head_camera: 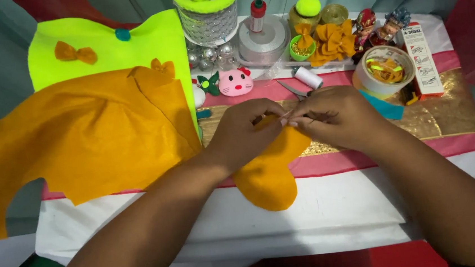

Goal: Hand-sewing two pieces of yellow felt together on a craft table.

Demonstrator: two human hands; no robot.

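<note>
2 hands meet over an orange felt piece (266,176) at the middle of the tabletop (334,210).
Left hand (243,132) pinches the felt's top edge; right hand (335,114) is clenched touching it, what its fingertips grip too small to tell. Felt hangs toward the tabletop's near edge. Scissors (296,91) and a white spool (307,77) lie just behind the hands; a large orange sheet (80,140) drapes over the left edge.

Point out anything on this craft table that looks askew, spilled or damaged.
Nothing looks spilled or damaged. The big orange felt sheet hangs off the table's left edge, and both hands, left hand and right hand, grip a small orange felt piece.
</note>
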